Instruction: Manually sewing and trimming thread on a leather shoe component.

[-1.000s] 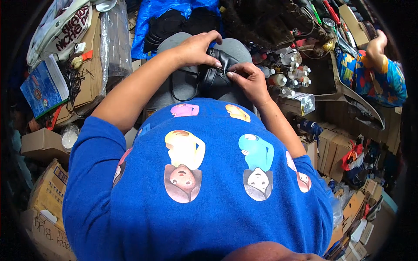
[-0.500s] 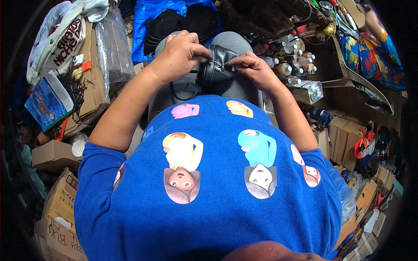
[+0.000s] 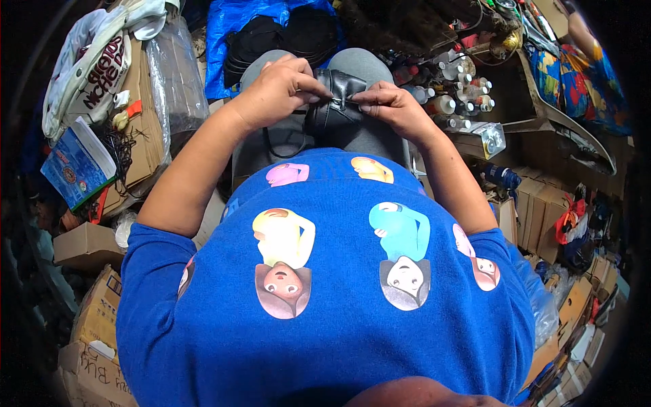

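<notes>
Across my lap lies a glossy black leather piece (image 3: 347,83), creased and stitched, which looks like a shoe upper. My left hand (image 3: 288,85) is closed at its left side, thumb and forefinger pinched together. From the right, my right hand (image 3: 388,105) pinches with its fingertips over the leather. A thin pale strand (image 3: 339,101), like thread, seems to run between the two sets of fingertips; its ends are hidden in the fingers. A dark loop of cord (image 3: 285,154) hangs beside the leather on my grey trousers (image 3: 371,64).
Black round-edged pieces (image 3: 281,44) are stacked on a blue plastic sheet (image 3: 215,71) ahead. Several small bottles (image 3: 468,91) stand to the right. Cardboard (image 3: 146,139), a blue book (image 3: 78,163) and a white bag (image 3: 88,74) crowd the left. Boxes (image 3: 536,210) are at the right.
The fingertips of both hands have come to the same level over the leather, with the pale strand stretched between them. The leather has tilted and shifted slightly.
</notes>
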